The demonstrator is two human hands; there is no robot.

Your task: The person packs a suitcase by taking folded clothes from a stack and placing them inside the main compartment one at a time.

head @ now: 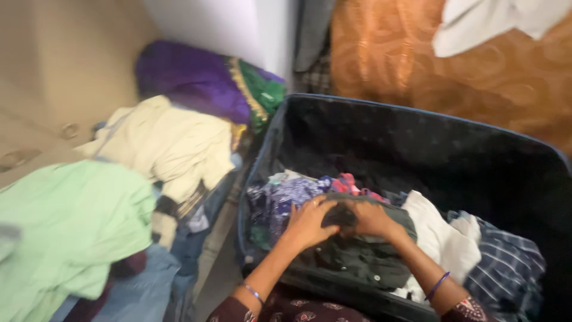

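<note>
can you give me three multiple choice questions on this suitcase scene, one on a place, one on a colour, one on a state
1. Where do both hands rest?
A. on the dark green garment in the suitcase
B. on the pile on the floor
C. on the orange fabric

2. What colour is the large garment at the lower left?
A. red
B. light green
C. black

3. What state is the suitcase in?
A. zipped shut
B. open and holding clothes
C. open with nothing inside

Answers:
1. A: the left hand and right hand press on the dark green garment.
2. B: the light green garment lies on the pile.
3. B: the suitcase has its lid up, with clothes inside.
</note>
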